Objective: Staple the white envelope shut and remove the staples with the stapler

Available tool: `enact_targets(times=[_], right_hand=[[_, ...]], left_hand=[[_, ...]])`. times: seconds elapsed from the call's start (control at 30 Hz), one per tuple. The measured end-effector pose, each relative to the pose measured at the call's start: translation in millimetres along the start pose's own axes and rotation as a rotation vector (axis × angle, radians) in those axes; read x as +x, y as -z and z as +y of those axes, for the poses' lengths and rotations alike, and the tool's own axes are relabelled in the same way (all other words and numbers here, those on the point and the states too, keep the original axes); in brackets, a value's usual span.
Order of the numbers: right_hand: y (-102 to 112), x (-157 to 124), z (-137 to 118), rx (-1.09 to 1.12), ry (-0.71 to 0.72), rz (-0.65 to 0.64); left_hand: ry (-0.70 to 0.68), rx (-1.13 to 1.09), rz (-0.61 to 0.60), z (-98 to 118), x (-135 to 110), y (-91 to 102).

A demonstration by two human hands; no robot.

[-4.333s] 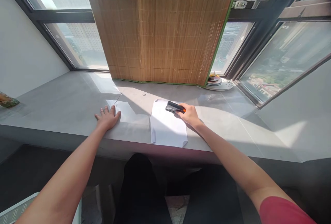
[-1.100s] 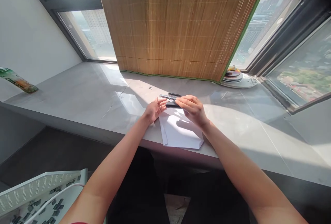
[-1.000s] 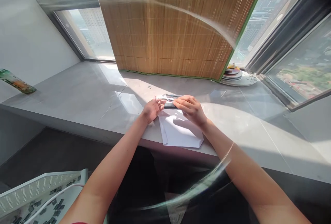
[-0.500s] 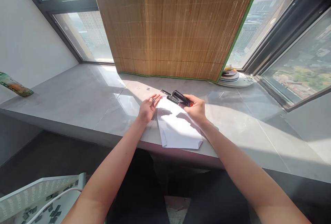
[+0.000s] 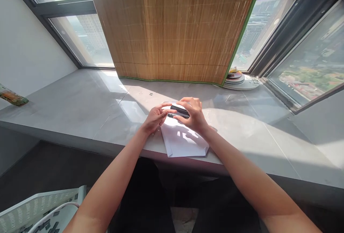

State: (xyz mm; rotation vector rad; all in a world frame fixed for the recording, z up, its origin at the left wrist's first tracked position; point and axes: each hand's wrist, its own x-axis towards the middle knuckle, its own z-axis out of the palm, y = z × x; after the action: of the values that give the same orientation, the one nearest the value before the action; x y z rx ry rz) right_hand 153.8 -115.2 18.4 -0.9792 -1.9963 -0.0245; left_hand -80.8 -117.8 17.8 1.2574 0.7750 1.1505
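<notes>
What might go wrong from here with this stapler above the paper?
Possibly a pinch: the left hand's fingers are right at one end of the stapler that the right hand holds. The paper reaches the front edge of the ledge, so a nudge might slide it off. The small dark bits farther back could scatter if brushed.

The container [image 5: 13,96] at the left edge of the view is bearing lettering [image 5: 5,98] too small for reading, and no legible text, brand, number or sign is showing elsewhere.
</notes>
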Motion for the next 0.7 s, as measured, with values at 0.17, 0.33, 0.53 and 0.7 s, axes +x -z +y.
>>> enact_targets(times=[0.17,0.33,0.53,0.7], right_hand=[[-6.5,-7.4,-12.5,-0.001,0.278,-0.091],[-9.2,-9.0,-12.2,-0.042,0.344,-0.053],[0.5,4.4,16.0,-0.073,0.011,0.113],[20.7,18.4,93.5,-0.088,-0.387,0.107]], left_hand=[[0.071,0.015,-0.21,3.6,-6.9,-1.8],[0.139,-0.014,-0.265,3.0,-5.8,-2.4],[0.061,-0.42,0.158,9.9,4.9,5.1],[0.0,-0.555,0.351,11.6,2.9,20.3]])
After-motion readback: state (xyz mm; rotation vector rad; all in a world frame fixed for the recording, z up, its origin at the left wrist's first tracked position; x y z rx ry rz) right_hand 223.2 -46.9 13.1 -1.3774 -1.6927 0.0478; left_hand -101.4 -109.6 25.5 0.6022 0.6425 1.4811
